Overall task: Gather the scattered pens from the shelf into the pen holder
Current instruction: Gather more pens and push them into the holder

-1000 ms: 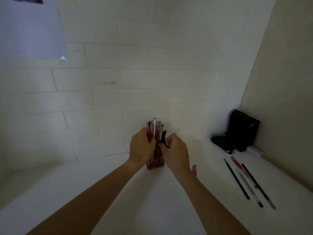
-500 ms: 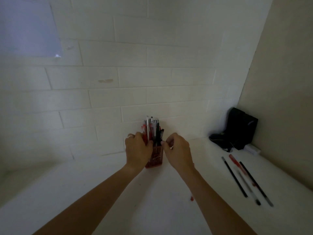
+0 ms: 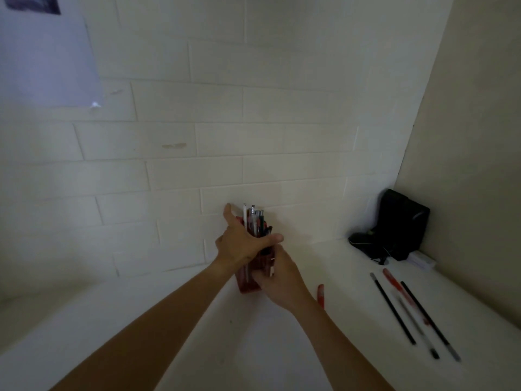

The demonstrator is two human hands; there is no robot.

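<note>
- The left hand (image 3: 242,244) has its grip closed round the bundle of pens (image 3: 255,221) in the red pen holder (image 3: 248,282), at the shelf's (image 3: 197,348) far middle by the wall.
- The right hand (image 3: 282,280) clasps the holder's lower right side.
- Three loose pens (image 3: 406,309) lie well apart, right.

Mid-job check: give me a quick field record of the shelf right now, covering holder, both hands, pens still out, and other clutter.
holder: translucent red plastic pen holder, upright near the tiled wall, full of pens
left hand: left hand wrapped around the holder's upper part and pens
right hand: right hand gripping the holder's lower right side
loose pens: group of thin black and red pens lying on the white shelf, right side
small item: short red piece beside the right wrist; cannot identify it
clutter: black pouch with cable in the right corner
</note>
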